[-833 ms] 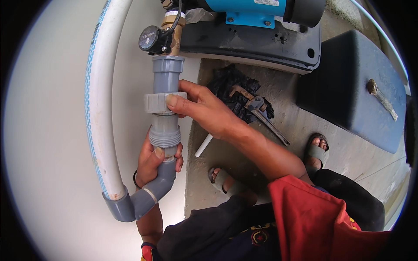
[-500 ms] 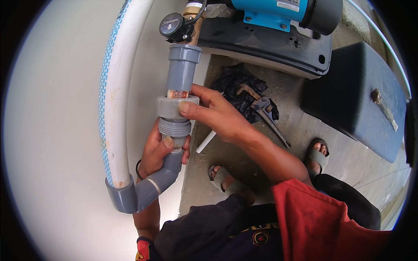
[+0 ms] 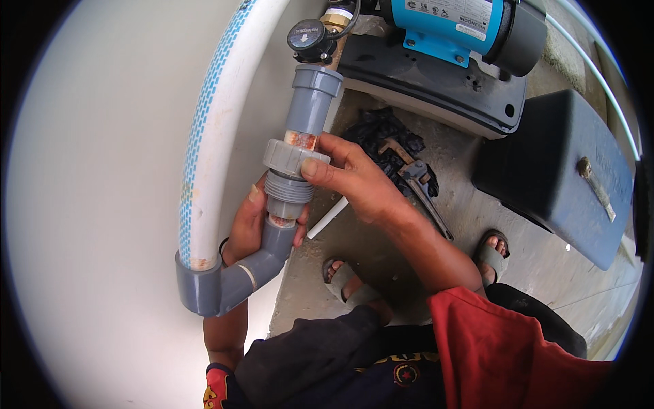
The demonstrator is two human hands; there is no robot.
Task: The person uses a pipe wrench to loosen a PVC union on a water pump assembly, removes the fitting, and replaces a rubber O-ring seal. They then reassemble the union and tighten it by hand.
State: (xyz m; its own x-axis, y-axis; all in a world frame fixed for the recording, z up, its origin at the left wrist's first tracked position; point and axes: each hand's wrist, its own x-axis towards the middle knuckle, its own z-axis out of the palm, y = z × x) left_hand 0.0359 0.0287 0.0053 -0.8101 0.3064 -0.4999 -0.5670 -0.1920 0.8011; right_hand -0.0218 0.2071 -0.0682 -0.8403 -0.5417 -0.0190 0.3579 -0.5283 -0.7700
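Observation:
My right hand (image 3: 357, 178) grips the grey ribbed union nut (image 3: 289, 160), its thumb on the front and its fingers at the far right side. Below the nut, the threaded part of the pipe union (image 3: 289, 189) is exposed. My left hand (image 3: 244, 233) wraps round the back of the joint by the grey PVC elbow (image 3: 278, 244); its thumb lies along the left side and fingertips show at the right. Stained pale pipe stubs show above the nut and below the union. A grey socket (image 3: 308, 102) sits above, under a brass fitting with a round black-capped device (image 3: 308, 38).
A white hose with blue marks (image 3: 216, 146) rises from the lower left elbow (image 3: 199, 290) beside a pale wall. At the right stand a blue pump (image 3: 446, 24) on a black base and a dark cover (image 3: 552, 174). A pipe wrench (image 3: 419, 178) lies on black plastic near my feet.
My left thumb has shifted from the front of the fitting to its left side, uncovering the stub above the elbow. My right hand stays on the nut. The whole view has shifted slightly.

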